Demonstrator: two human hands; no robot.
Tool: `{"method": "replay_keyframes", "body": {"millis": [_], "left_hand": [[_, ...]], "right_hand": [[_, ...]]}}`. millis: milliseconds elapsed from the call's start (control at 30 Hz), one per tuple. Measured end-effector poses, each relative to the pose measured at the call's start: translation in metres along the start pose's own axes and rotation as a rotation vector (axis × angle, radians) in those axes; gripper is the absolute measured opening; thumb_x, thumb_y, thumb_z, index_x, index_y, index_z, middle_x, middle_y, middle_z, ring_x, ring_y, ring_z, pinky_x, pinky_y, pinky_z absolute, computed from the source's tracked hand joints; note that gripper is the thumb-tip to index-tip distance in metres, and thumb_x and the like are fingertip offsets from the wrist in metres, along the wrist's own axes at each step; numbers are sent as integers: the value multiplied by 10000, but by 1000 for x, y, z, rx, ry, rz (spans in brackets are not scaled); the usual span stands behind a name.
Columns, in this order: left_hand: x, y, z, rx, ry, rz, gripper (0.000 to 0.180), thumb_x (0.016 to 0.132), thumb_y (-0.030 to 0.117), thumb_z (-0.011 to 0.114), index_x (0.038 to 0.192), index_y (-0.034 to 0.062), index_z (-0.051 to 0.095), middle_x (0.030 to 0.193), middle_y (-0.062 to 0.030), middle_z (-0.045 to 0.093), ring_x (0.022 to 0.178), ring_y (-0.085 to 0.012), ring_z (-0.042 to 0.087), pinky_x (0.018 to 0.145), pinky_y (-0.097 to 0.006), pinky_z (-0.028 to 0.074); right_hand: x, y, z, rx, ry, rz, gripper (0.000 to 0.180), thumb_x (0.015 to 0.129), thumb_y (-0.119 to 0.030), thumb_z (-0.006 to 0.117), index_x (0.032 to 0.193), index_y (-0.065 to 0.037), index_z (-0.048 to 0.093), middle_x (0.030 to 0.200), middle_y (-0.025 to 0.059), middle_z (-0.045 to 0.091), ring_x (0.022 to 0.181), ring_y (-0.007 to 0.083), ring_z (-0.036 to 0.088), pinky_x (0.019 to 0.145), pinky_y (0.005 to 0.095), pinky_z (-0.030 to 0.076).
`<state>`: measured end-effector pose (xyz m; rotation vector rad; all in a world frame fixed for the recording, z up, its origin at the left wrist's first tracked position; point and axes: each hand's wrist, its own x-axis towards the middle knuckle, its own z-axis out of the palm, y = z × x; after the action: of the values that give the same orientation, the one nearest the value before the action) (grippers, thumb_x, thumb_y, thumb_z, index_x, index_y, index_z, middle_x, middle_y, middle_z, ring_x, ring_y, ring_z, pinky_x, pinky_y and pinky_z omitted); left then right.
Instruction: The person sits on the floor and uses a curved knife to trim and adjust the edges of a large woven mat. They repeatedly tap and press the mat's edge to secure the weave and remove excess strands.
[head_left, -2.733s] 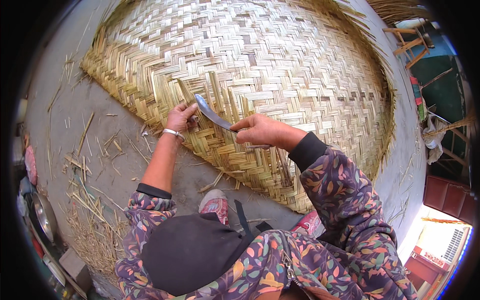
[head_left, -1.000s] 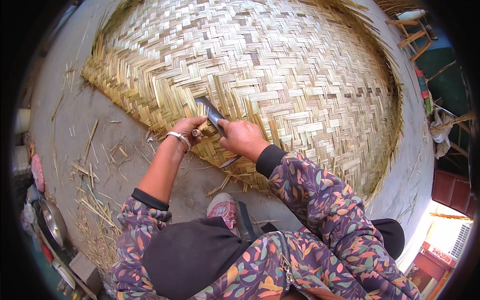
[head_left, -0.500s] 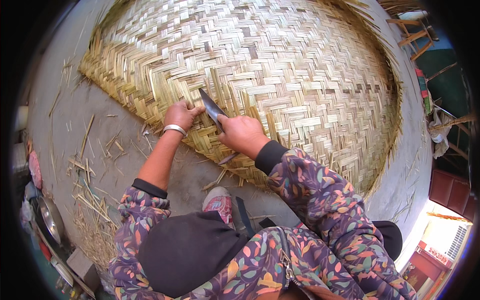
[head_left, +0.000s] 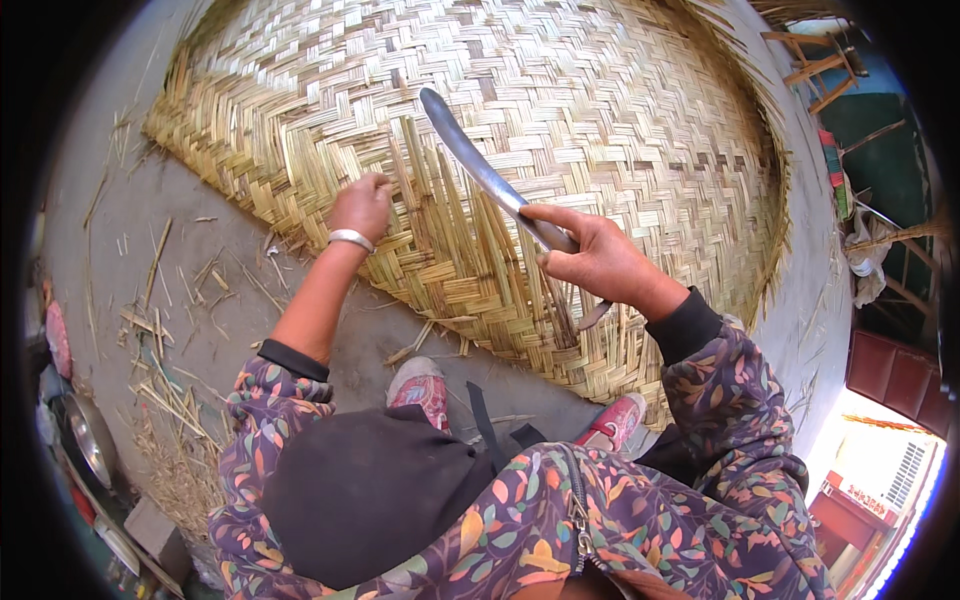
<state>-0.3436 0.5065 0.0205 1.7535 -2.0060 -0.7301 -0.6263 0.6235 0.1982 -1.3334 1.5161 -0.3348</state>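
Observation:
A large woven mat point(head_left: 600, 120) of pale, flat split strips covers the floor in front of me. Along its near edge several loose strips point(head_left: 435, 205) stand up from the weave. My right hand point(head_left: 600, 258) grips a long, curved metal blade point(head_left: 470, 155) with a rounded tip; its tail end shows below my palm. The blade is held over the mat, slanting to the far left. At the near left edge my left hand point(head_left: 362, 208), with a silver bangle at the wrist, has its fingers curled closed beside the loose strips. What they pinch is hidden.
Scraps of strip point(head_left: 185, 400) litter the grey floor point(head_left: 110, 250) at left. A metal basin point(head_left: 90, 440) stands at the lower left. My shoes point(head_left: 420, 390) are near the mat's front edge. A wooden stool point(head_left: 820, 75) and a maroon panel point(head_left: 895, 380) lie at right.
My right hand has moved right and lifted the blade away from my left hand, so more of its length shows. My left hand has shifted slightly up and stays at the mat's edge.

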Motion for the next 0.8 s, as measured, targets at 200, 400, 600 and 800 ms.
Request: {"method": "replay_keyframes", "body": {"millis": [200, 400, 600, 800], "left_hand": [[21, 22, 13, -501, -382, -468, 256, 887, 76, 653, 1125, -17, 632, 787, -110, 700, 486, -165, 630, 439, -304, 499], [12, 18, 23, -687, -183, -372, 256, 840, 88, 715, 1049, -2, 598, 842, -83, 673, 573, -176, 643, 467, -305, 533], [10, 26, 10, -762, -399, -550, 142, 884, 124, 681, 952, 59, 574, 777, -19, 627, 543, -93, 572, 436, -256, 470], [3, 13, 6, -1104, -447, -567, 190, 877, 90, 687, 1055, 84, 619, 781, 25, 623, 521, -57, 499, 463, -215, 413]], "right_hand": [[-4, 11, 9, 111, -36, -15, 570, 803, -151, 658, 1359, -81, 551, 857, 68, 666, 694, 104, 589, 637, 268, 491], [-13, 14, 13, 139, -49, 29, 565, 809, -147, 653, 1361, -89, 548, 865, 64, 666, 705, 96, 584, 656, 263, 498], [-15, 7, 14, 123, -55, 23, 569, 806, -145, 646, 1363, -82, 546, 857, 61, 664, 704, 91, 581, 655, 265, 495], [-8, 6, 23, 178, -88, 34, 592, 790, -149, 642, 1371, -93, 542, 877, 66, 660, 717, 93, 576, 665, 260, 489]]}}
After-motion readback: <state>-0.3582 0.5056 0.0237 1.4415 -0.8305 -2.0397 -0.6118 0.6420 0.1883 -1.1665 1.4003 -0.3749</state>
